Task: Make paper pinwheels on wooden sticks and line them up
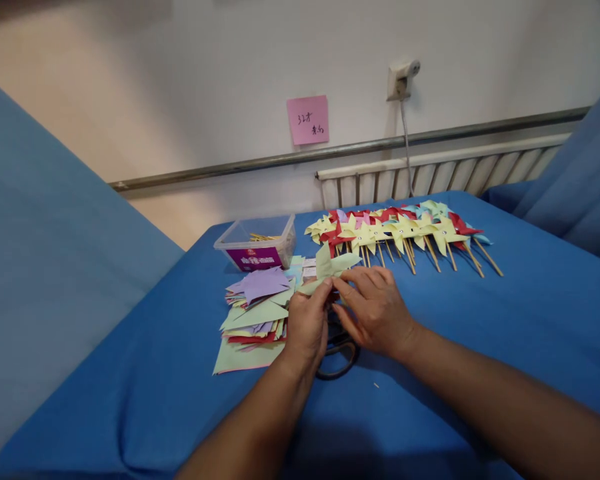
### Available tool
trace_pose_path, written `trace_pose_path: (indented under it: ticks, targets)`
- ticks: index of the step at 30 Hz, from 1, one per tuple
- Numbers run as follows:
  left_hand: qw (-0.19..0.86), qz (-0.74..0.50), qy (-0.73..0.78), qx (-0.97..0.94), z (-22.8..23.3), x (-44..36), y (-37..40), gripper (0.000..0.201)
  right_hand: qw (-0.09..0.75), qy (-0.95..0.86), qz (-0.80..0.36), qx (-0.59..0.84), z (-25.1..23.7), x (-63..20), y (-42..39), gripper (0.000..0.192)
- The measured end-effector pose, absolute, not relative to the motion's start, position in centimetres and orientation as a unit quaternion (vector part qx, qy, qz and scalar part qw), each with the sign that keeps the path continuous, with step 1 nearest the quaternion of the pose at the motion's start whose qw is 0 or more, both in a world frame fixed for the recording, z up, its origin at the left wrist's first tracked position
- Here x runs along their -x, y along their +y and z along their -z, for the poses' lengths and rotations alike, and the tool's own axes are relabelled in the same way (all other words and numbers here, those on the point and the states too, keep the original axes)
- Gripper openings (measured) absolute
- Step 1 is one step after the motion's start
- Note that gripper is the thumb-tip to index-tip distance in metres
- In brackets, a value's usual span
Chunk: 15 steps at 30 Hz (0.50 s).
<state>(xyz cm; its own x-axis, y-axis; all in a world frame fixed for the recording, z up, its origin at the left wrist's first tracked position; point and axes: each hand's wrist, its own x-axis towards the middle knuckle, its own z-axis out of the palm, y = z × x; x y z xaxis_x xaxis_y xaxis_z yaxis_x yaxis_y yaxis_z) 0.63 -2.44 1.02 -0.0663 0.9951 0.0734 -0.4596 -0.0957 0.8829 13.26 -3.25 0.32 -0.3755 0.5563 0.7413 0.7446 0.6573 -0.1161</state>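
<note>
- The left hand pinches the lower left edge of a pale green paper pinwheel head between thumb and fingers, closed on the paper.
- The right hand meets it from the other side, its fingertips curled in on the same green paper at the folded middle; both hands grip the one piece.
- The green pinwheel head is held just above the blue table cover, near the table's middle, its folded points sticking up and away from the person.
- Under the two hands lies a pair of black-handled scissors; only the handle loops show, the blades being hidden by the hands, so how they lie cannot be told.
- Just to the left of the hands sits a loose heap of cut paper squares in green, purple, red and yellow.
- Behind that heap stands a clear plastic box with a purple label, with what look like thin wooden sticks inside.
- Beyond the hands, towards the wall, a row of finished pinwheels on sticks lies flat, mostly yellow and red.
- A pink sticky note with handwriting is stuck on the wall above.
</note>
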Motion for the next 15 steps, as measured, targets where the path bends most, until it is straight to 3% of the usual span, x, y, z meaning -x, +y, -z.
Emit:
trace_pose_path:
  ticks: [4,8,11,15]
  targets:
    - [0.546,-0.644,0.413,-0.341,-1.1,-0.3,-2.2,0.026,0.403,-0.829,0.065,0.381,-0.3,-13.5,-3.7,0.034]
    - [0.539,-0.62,0.448,-0.352,-0.8,0.0,-2.1,0.033,0.508,-0.76,-0.021,0.406,0.0,-14.5,-3.2,0.025]
    - [0.544,-0.572,0.481,-0.382,-0.5,0.2,-2.1,0.04,0.573,-0.664,-0.184,0.445,0.5,-14.8,-2.2,0.023]
    - [0.545,-0.521,0.512,-0.412,0.1,0.2,-2.1,0.039,0.579,-0.541,-0.437,0.425,1.4,-14.2,-1.1,0.027]
